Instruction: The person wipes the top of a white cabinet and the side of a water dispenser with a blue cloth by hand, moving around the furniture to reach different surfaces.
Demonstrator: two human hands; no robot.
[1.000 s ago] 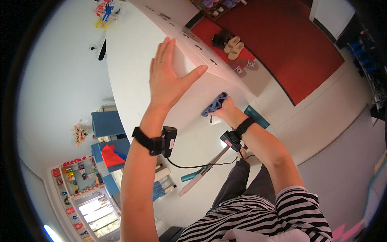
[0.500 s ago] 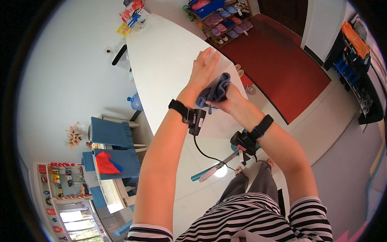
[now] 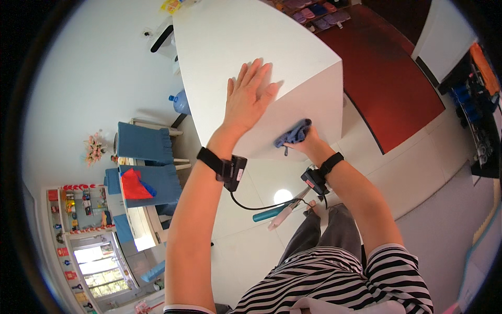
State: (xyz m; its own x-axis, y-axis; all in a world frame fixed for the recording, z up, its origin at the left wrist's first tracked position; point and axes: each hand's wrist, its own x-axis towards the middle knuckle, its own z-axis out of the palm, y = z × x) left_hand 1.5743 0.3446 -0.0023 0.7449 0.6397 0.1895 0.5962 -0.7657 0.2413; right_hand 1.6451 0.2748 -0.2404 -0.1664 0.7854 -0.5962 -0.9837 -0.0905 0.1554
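Observation:
My left hand (image 3: 248, 102) lies with fingers spread on the top of a white cabinet (image 3: 219, 42), close to its near edge. Lower down and to the right, my right hand (image 3: 308, 144) grips a bunched dark blue cloth (image 3: 294, 135) against the cabinet's upright side. Part of the fingers is hidden behind the cloth. Each wrist wears a black strap with a small black box, and a cable hangs from the left box (image 3: 235, 172).
Blue-covered chairs (image 3: 144, 144) and a blue water bottle (image 3: 180, 102) stand to the left. A teal-ended pole (image 3: 269, 214) is near my legs. On the right lies a red mat (image 3: 387, 104), with a shoe rack (image 3: 319, 15) beyond and a dark shelf (image 3: 470, 115) farther right.
My right hand has moved down the cabinet's side with the cloth. My left hand has shifted left, its fingers spreading wider. The view has also shifted, showing more of the side.

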